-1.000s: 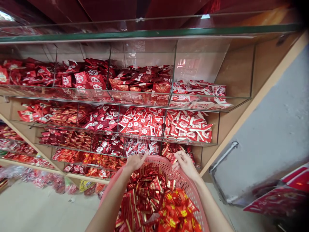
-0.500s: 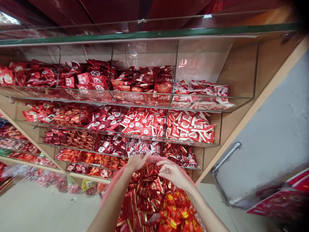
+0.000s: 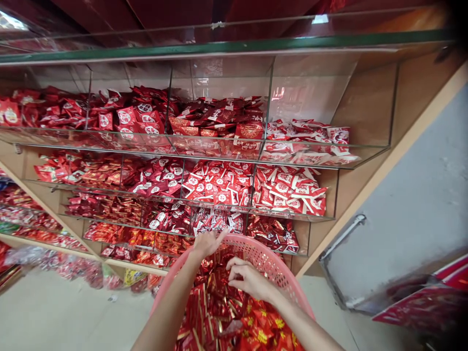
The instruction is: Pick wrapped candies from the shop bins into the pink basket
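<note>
A pink perforated plastic basket stands below me, filled with small wrapped packets. Dark red and gold packets lie at its left and middle, bright red ones with yellow marks at its right. My left hand is closed over the far left rim, its thumb pointing right and its other fingers partly hidden. Above the packets, inside the far part of the basket, my right hand hovers open with loosely bent fingers apart. I see nothing in it.
Glass-divided shelves full of red packets stretch across in front, just beyond the basket. A thick glass edge crosses overhead. To the right are a wooden side panel and a grey wall. Bagged packets lie on the floor at left.
My right hand has moved left and down from near the far rim to over the packets, uncovering more of the basket's right wall. My left hand stays on the rim.
</note>
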Demonstrator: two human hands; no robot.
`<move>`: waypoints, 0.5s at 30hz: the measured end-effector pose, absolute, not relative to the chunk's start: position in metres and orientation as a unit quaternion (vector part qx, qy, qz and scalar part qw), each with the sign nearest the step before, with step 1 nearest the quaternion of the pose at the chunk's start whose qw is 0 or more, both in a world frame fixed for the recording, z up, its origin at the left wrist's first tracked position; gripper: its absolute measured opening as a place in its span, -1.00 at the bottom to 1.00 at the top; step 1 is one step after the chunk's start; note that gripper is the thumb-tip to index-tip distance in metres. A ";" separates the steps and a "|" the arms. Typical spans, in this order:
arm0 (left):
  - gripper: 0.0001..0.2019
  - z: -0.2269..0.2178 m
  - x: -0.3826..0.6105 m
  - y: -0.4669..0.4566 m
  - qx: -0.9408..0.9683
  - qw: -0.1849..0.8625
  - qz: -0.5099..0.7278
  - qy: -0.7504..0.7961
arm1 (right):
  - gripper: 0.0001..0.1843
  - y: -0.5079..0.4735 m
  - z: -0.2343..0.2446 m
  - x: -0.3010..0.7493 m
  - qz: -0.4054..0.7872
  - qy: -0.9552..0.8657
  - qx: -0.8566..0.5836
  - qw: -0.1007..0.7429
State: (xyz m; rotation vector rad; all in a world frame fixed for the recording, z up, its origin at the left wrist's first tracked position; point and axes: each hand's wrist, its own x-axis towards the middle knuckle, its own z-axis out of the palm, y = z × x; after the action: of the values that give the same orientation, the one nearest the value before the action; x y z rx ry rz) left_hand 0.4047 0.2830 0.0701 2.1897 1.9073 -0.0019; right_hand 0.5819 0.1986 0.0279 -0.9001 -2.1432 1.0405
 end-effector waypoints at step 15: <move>-0.14 0.073 0.405 0.282 0.746 0.116 0.033 0.655 | -0.85 0.196 0.038 0.582 0.236 -0.866 -0.372 0.238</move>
State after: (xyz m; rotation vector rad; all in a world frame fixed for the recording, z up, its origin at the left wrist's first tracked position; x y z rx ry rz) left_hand 0.4050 0.2816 0.0727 2.1853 1.9176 0.0974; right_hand 0.5817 0.1961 0.0384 -1.0180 -2.3722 0.6467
